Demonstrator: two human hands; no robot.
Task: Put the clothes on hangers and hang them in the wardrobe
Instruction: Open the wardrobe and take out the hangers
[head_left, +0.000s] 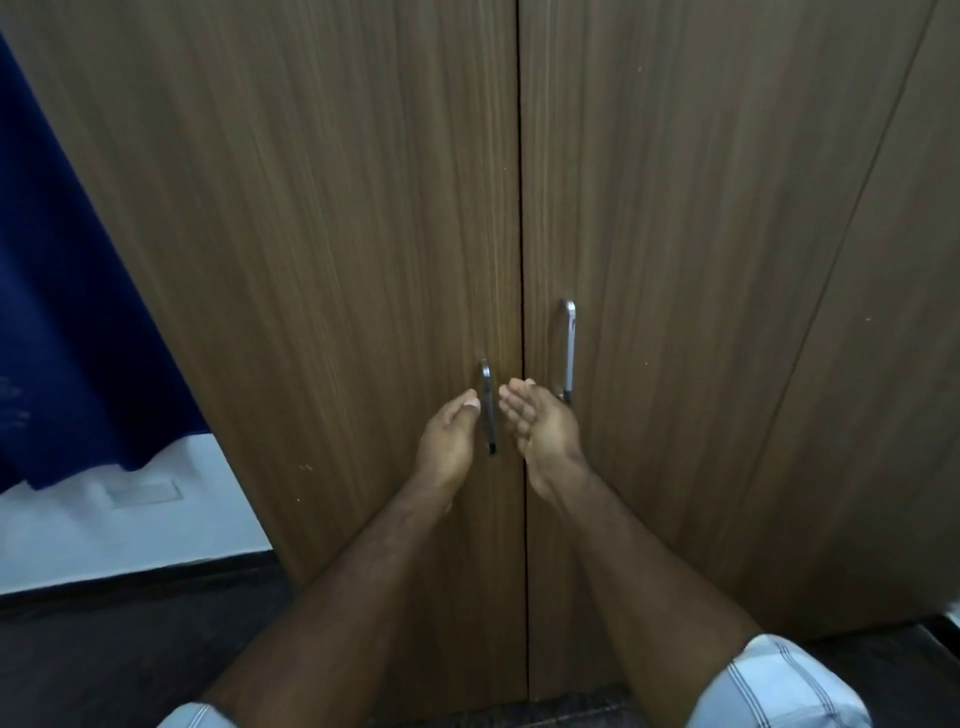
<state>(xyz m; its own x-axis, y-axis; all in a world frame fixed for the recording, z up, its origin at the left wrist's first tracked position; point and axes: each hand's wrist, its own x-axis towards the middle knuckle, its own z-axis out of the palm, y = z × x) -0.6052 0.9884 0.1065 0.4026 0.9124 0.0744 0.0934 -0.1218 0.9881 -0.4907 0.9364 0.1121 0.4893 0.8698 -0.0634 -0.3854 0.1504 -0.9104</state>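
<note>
Far off to the left of your hands, a dark blue curtain (67, 312) hangs by the white wall. Your left hand (449, 441) reaches the left curved metal handle (487, 405), thumb beside it — whether it grips yet, you cannot tell. Your right hand (540, 426) hovers loosely spread, holding nothing, short of the right curved metal handle (570, 351). The brown wood-grain wardrobe (311, 234) is closed; no clothes or hangers show. You're opening it — next, grip both handles and pull.

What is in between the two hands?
The left door's metal handle stands between the left hand and the right hand, as the head view shows.
</note>
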